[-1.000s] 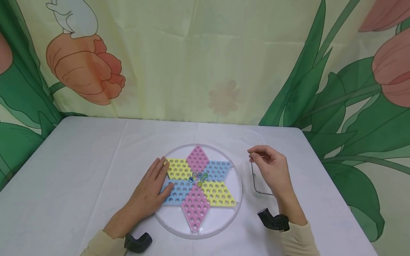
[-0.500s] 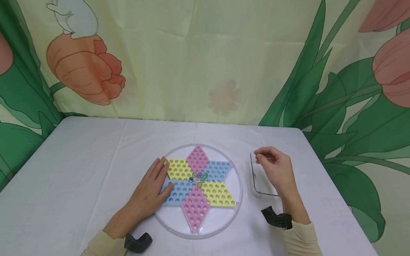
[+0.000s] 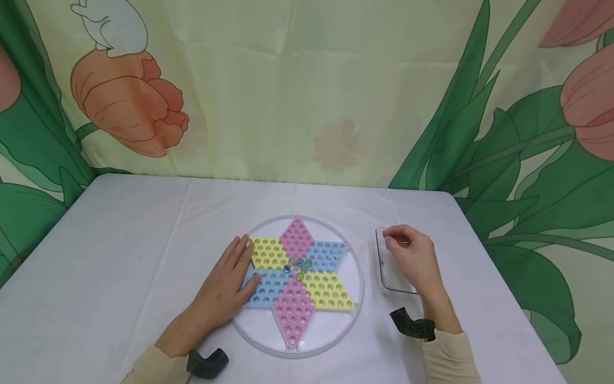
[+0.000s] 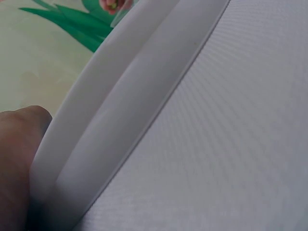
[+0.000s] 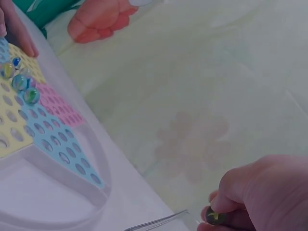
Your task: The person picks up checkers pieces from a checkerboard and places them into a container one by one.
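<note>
A round Chinese checkers board (image 3: 331, 329) with a pink, yellow and blue star lies mid-table. Several glass marbles (image 5: 32, 95) sit near the star's centre. My left hand (image 3: 218, 290) rests on the board's left side, fingers extended. In the left wrist view, a finger (image 4: 19, 159) lies against the white rim. My right hand (image 3: 416, 262) is above a clear box (image 3: 379, 262) to the right of the board. Its thumb and fingertips pinch a dark marble (image 5: 214, 216) with a yellow streak, seen in the right wrist view. The hand hides much of the box.
White cloth (image 3: 120, 256) covers the table. A patterned curtain (image 3: 268, 96) with tulips and a rabbit hangs behind the far edge. Black wrist cameras (image 3: 413, 324) are strapped to both wrists.
My right hand has shifted rightward and slightly nearer, from the box's far left corner to over the box. The left hand and the marbles on the board stay put.
</note>
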### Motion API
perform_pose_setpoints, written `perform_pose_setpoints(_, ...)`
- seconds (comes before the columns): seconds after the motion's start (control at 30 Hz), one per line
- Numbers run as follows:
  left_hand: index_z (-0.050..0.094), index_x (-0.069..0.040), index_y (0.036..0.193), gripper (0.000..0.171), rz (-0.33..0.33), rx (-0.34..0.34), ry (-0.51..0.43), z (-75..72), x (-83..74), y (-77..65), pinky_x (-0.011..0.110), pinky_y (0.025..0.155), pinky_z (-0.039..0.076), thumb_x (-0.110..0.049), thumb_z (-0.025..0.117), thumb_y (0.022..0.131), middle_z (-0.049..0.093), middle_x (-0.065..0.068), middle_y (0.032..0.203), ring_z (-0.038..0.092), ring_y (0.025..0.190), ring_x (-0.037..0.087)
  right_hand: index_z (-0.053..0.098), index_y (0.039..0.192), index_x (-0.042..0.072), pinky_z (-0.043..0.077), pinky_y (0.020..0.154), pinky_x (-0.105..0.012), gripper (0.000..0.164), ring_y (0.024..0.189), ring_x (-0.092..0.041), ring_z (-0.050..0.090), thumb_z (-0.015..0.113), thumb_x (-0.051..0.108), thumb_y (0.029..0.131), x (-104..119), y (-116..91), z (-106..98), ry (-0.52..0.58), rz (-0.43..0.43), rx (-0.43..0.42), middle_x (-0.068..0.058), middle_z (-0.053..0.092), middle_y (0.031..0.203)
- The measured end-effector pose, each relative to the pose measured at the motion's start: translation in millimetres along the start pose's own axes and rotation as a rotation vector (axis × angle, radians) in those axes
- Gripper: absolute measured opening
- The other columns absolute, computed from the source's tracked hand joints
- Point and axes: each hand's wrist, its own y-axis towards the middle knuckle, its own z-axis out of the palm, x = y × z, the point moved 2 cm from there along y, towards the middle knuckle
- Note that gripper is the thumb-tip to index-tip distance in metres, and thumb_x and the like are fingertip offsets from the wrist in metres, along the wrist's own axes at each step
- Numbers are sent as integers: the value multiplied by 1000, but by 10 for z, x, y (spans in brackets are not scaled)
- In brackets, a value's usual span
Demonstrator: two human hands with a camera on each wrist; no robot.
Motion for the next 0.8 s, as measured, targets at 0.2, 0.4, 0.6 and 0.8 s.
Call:
perform_pose_setpoints(0.2,32,1,153,71,5,-5,-1,4,1,-2,53,122,23,-34,58,96,22,16,164,16,153,35,71,107,6,49,72,-10,17,92,-23,63,59,14,96,-28,6,27,-57,13,30,-12,70,105)
perform_pose_setpoints(0.4,32,2,153,71,7,-4,-2,3,2,-3,53,122,23,-34,58,96,22,17,164,16,153,35,70,107,5,56,79,-28,19,93,-25,63,57,12,95,-38,-1,52,-97,30,74,-13,70,104)
perform_pose_setpoints(0.6,32,1,153,71,7,-3,-5,3,5,-2,53,122,23,-33,58,96,22,17,164,16,153,35,70,107,4,59,83,-41,19,95,-27,64,56,10,95,-34,2,73,-137,18,129,-15,70,103)
perform_pose_setpoints(0.8,32,1,153,72,5,-5,-4,4,7,0,54,122,24,-33,58,96,22,16,164,16,153,35,69,106,3,59,81,-41,16,93,-27,64,59,8,94,-40,-7,85,-175,1,167,-15,70,102)
